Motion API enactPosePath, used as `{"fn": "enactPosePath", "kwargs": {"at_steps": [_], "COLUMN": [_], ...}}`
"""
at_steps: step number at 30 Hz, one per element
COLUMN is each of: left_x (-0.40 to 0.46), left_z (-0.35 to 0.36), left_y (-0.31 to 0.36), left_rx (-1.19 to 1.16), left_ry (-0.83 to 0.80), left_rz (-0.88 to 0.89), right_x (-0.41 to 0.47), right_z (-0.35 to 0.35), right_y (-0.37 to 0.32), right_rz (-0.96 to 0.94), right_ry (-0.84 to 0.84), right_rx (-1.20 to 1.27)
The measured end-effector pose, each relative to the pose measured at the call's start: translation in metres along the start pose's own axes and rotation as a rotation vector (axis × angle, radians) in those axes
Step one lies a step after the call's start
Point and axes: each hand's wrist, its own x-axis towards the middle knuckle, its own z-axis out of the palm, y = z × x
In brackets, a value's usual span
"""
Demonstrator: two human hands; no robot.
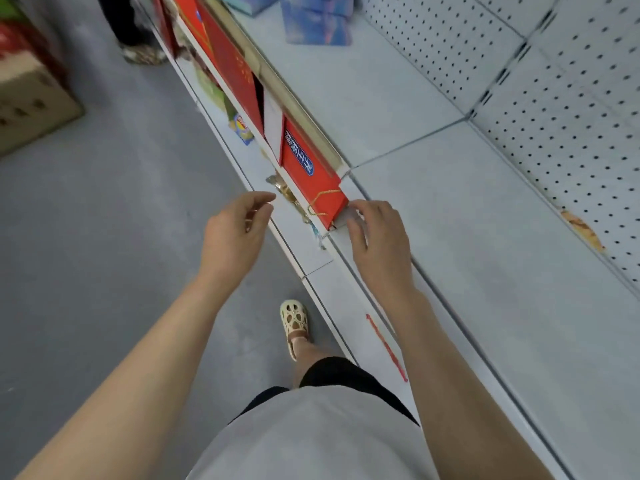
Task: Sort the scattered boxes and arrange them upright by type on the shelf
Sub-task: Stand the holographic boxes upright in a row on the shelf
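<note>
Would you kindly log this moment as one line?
left hand: open, free | right hand: open, at red box end | red box: upright, lower shelf

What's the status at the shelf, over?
Both hands empty: left hand open, right hand touching shelf edge. Red box upright. Nothing in the way.

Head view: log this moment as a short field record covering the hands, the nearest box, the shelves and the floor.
left hand: open, fingers loosely curled, holds nothing, just left of the box
right hand: open, fingertips at the box's near end
red box: upright on the lower shelf, blue label, gold cord handle
row behind it: more red boxes, upright
upper shelf: blue boxes at the far end
floor: cardboard carton at left
</note>
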Motion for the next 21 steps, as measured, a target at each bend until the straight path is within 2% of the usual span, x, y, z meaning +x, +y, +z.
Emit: {"fn": "enactPosePath", "kwargs": {"at_steps": [4,9,15,21], "left_x": [0.087,0.2,0.33,0.472], "left_z": [-0.015,-0.042,-0.07,-0.088], "left_y": [-0.017,-0.026,-0.044,-0.07], "left_rx": [0.013,0.055,0.067,0.108], "left_ry": [0.005,0.0,0.003,-0.106], "left_rz": [-0.017,-0.038,-0.043,0.085], "right_x": [0.088,0.207,0.34,0.46], "right_z": [0.039,0.078,0.125,0.173], "right_y": [-0.008,-0.026,-0.046,-0.058], "right_rz": [0.007,-0.03,0.013,0.101], "right_ry": [-0.042,-0.009,-0.004,0.087], "right_rx": [0.032,0.046,0.053,0.024]}}
